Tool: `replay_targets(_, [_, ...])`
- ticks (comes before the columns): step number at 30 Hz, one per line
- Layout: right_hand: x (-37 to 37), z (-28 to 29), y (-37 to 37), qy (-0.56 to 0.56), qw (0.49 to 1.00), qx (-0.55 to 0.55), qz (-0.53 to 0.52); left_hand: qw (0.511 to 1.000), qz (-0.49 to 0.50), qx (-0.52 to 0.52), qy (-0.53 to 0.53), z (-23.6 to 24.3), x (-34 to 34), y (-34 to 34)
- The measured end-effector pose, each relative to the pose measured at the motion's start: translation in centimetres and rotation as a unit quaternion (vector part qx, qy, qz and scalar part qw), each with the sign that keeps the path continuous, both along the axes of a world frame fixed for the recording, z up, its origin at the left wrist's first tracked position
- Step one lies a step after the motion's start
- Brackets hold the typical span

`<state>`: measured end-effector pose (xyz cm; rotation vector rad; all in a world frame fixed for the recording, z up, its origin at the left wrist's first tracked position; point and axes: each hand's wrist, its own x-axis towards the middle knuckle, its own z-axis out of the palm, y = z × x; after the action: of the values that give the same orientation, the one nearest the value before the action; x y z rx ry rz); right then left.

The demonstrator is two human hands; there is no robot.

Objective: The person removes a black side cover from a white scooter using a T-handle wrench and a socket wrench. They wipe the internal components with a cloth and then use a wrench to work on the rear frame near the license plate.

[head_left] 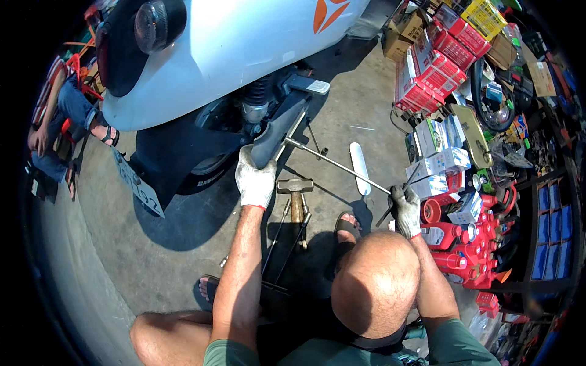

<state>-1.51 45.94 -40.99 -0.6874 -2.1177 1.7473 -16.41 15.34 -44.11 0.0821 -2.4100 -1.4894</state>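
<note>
T-handle wrench in forward right grip

A vehicle repair workshop, with stock kept close to the work area. The setting is indicated by a white scooter standing on a bare concrete floor, with a hammer lying beside it. Along the right side are stacked red cartons, clustered red plastic bottles and blue bins in dark shelving.
</note>
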Motion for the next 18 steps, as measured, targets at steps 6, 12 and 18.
replay_targets(6, [-1.2,-0.3,-0.6,0.001,1.000,0.006,0.015,1.000,0.014,0.017,-0.012,0.4,0.3,0.3])
replay_targets(12, [-1.6,-0.8,-0.2,-0.047,0.996,-0.069,-0.013,0.998,-0.001,0.065,-0.020,0.1,0.3,0.2])
replay_targets(18, [-1.3,-2.8,1.1,-0.060,0.997,-0.057,0.004,0.998,0.000,0.053,0.016,-2.4,0.7,0.6])
